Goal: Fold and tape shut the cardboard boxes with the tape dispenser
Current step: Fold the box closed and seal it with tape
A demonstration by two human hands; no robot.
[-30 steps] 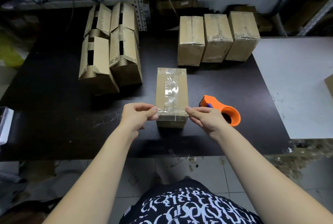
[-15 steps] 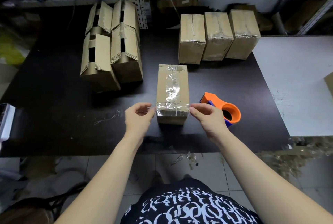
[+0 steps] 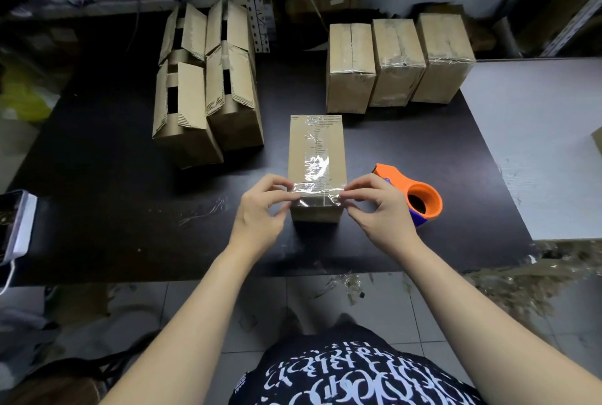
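A closed cardboard box (image 3: 316,144) lies lengthwise on the black table (image 3: 97,196), clear tape running along its top seam. A strip of clear tape (image 3: 317,193) crosses its near top edge. My left hand (image 3: 264,205) pinches the strip's left end at the box's near left corner. My right hand (image 3: 378,205) pinches the right end at the near right corner. The orange tape dispenser (image 3: 413,196) lies on the table just right of my right hand, untouched.
Three taped boxes (image 3: 397,62) stand in a row at the back right. Several boxes with open flaps (image 3: 205,88) are stacked at the back left. A white table (image 3: 537,144) adjoins on the right. A phone (image 3: 14,225) sits at the left edge. Metal shelving rises behind.
Both hands slid down to the box's near corners and curled in, now pinching the ends of the cross strip of tape. The box and dispenser kept their places.
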